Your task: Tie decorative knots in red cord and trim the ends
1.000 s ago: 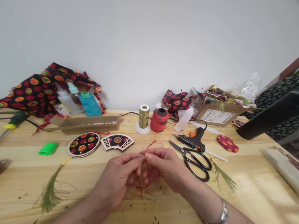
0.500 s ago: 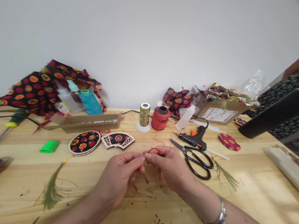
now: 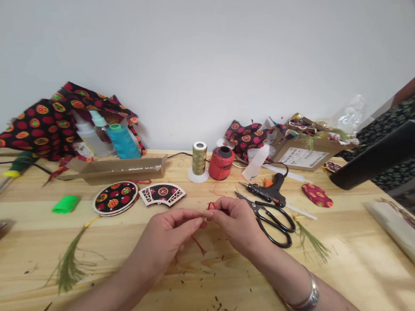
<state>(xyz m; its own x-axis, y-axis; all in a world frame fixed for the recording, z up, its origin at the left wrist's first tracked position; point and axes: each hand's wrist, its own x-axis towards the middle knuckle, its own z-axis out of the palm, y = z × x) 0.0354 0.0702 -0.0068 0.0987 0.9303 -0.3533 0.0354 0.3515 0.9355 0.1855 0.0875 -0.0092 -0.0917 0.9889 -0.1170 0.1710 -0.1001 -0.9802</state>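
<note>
1. The left hand (image 3: 168, 240) and the right hand (image 3: 236, 221) are brought together over the wooden table (image 3: 330, 282), with their fingertips meeting at the middle of the view.
2. A red thread (image 3: 210, 206) is pinched between the fingertips of both hands. A small loop of it is seen at 12 o'clock from the pinch, and a loose end (image 3: 198, 245) falls at 6 o'clock.
3. Black-handled scissors (image 3: 275, 225) are laid just beside the right hand at 3 o'clock, and a hot glue gun (image 3: 269, 193) is placed at 2 o'clock.
4. A red thread spool (image 3: 221, 162) stands at 12 o'clock, with a gold thread spool (image 3: 199, 158) just beside it.
5. A fan-shaped wooden ornament (image 3: 162, 194) and a round wooden ornament (image 3: 115, 197) are set at 10 o'clock from the left hand.
6. A green feather tassel (image 3: 68, 264) is laid at 8 o'clock.
7. A silver bangle (image 3: 309, 295) is worn on the right wrist.
</note>
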